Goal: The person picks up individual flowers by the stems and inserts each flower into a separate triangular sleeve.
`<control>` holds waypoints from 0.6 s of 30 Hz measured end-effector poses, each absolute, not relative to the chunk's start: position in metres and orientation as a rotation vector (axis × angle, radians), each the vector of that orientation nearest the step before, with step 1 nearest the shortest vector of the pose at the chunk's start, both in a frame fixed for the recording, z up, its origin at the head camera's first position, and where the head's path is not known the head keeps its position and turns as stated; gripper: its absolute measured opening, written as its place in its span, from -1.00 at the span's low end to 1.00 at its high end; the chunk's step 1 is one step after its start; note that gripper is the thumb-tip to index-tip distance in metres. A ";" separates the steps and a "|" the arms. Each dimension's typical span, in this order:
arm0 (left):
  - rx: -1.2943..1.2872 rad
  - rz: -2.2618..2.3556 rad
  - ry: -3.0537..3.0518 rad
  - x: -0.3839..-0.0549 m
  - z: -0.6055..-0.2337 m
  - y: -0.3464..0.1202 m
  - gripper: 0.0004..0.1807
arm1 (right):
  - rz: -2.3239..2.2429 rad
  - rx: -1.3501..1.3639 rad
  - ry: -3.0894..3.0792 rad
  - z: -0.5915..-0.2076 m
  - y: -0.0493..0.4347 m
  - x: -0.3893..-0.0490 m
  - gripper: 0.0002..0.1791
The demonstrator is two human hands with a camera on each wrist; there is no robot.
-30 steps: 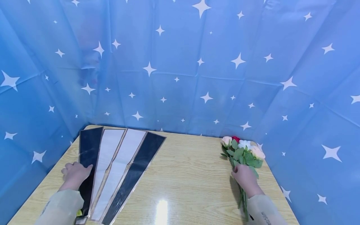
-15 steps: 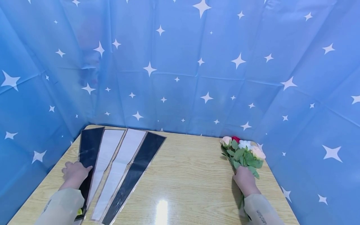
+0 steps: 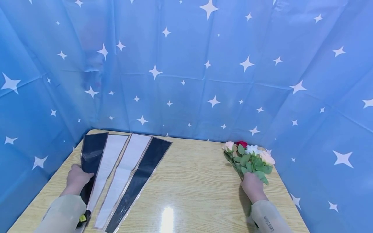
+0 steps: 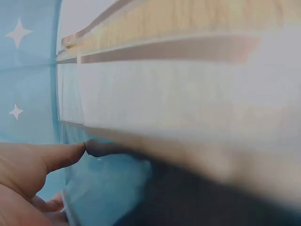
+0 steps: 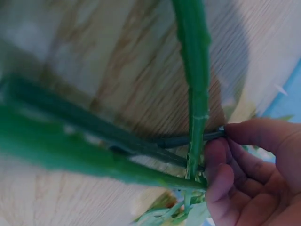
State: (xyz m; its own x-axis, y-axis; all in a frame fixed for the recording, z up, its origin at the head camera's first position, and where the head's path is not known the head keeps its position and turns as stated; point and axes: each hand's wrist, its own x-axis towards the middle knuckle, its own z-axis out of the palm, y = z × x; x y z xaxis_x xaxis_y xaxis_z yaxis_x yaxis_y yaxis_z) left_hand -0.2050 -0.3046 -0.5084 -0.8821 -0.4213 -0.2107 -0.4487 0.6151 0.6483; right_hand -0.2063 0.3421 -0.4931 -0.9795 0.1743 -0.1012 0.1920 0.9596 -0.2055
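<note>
Blue star-printed cloth hangs behind the wood-grain worktop. At its right side are flowers, their green stems gripped by the right hand. Opposite, the left hand pinches the leftmost black panel, beside two white panels.

A blue cloth with white stars hung across the top and both sides. Below it, a pale wooden table had 1 bright shiny spot at the bottom middle.
</note>
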 end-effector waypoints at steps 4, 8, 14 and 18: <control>-0.753 1.209 2.769 -0.205 -0.509 -0.308 -0.36 | -0.368 0.285 3.003 -0.493 0.341 -0.206 -0.86; -0.803 1.289 2.773 -0.206 -0.509 -0.310 -0.44 | -0.382 0.281 3.013 -0.493 0.339 -0.205 -0.86; -0.918 1.515 2.622 -0.205 -0.503 -0.310 -0.43 | -0.441 0.245 3.049 -0.494 0.336 -0.207 -0.78; -0.955 1.616 2.517 -0.207 -0.500 -0.308 -0.40 | -0.478 0.187 3.094 -0.493 0.334 -0.209 -0.83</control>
State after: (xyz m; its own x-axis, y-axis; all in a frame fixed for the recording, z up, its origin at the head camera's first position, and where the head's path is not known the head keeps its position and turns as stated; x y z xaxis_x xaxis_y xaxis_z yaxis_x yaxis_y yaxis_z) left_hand -0.2070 -0.3078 -0.5000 -0.8148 -0.4870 -0.3144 -0.4886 0.2851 0.8246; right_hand -0.2094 0.3340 -0.4928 -0.9929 0.1170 -0.0233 0.1186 0.9464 -0.3004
